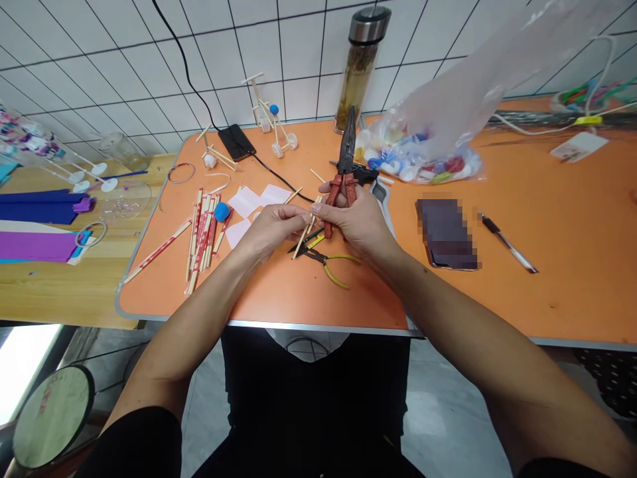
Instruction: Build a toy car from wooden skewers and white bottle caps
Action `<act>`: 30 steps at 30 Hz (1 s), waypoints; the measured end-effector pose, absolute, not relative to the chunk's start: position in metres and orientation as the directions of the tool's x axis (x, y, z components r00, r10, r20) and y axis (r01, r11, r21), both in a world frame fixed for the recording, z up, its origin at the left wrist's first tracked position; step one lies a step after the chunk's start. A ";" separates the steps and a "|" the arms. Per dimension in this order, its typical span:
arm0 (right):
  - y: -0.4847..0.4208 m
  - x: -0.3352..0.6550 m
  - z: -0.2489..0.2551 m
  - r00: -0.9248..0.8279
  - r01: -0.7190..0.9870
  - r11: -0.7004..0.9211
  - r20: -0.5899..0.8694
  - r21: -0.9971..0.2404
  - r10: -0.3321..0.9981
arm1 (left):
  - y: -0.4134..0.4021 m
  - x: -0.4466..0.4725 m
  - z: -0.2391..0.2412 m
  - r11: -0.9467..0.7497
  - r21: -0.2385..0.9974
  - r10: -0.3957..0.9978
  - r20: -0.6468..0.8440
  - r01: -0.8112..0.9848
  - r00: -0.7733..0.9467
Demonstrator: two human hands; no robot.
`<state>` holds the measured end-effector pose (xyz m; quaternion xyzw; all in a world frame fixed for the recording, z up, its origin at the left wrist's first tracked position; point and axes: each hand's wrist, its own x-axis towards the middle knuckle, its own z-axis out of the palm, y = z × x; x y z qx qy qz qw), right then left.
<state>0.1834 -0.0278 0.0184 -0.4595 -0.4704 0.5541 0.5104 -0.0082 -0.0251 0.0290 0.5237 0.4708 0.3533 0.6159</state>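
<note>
My right hand (359, 222) grips the red handles of long-nose pliers (344, 162), whose dark jaws point up and away from me. Its thumb and forefinger also pinch thin wooden sticks (304, 236). My left hand (271, 229) pinches the same sticks from the left, fingertips meeting the right hand's. Both hands hover just above the orange table (279, 292). Under them lie yellow-handled pliers (331, 264). A pile of chopsticks in red-printed wrappers (202, 236) and a blue ball (221, 212) lie to the left.
A plastic bag of bottle caps (423, 162) sits at the back right, a glass flask (359, 70) behind it. A phone (446, 234) and pen (507, 242) lie right. A stick model with wheels (271, 119), pink paper squares (249, 199), a black device (237, 142) with cable.
</note>
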 end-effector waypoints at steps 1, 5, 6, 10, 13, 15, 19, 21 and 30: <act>-0.029 0.182 0.019 -0.060 -0.141 -0.042 -0.034 -0.989 0.998 | -0.024 -0.009 0.028 0.182 0.980 0.931 -0.198 0.079 0.306; -0.032 0.179 0.022 -0.055 -0.149 -0.027 -0.019 -0.988 0.998 | -0.024 -0.011 0.028 0.130 0.983 0.938 -0.165 0.131 0.306; -0.032 0.178 0.022 -0.062 -0.142 -0.028 -0.020 -0.990 0.998 | -0.024 -0.011 0.028 0.119 0.983 0.940 -0.157 0.139 0.304; -0.033 0.179 0.023 -0.077 -0.150 -0.023 -0.012 -0.988 0.997 | -0.024 -0.012 0.032 0.103 0.984 0.939 -0.145 0.148 0.310; -0.033 0.181 0.022 -0.082 -0.140 -0.006 0.006 -0.990 0.997 | -0.023 -0.012 0.033 0.098 0.984 0.934 -0.142 0.147 0.329; -0.033 0.181 0.022 -0.090 -0.118 0.000 0.011 -0.993 0.996 | -0.023 -0.013 0.032 0.092 0.985 0.930 -0.138 0.148 0.341; -0.032 0.181 0.022 -0.099 -0.115 0.019 0.030 -0.993 0.995 | -0.021 -0.014 0.029 0.091 0.983 0.925 -0.144 0.162 0.353; -0.032 0.181 0.022 -0.103 -0.123 0.026 0.039 -0.992 0.994 | -0.020 -0.015 0.027 0.092 0.982 0.922 -0.146 0.165 0.358; -0.032 0.181 0.023 -0.104 -0.119 0.025 0.037 -0.993 0.994 | -0.021 -0.013 0.027 0.118 0.981 0.910 -0.170 0.156 0.379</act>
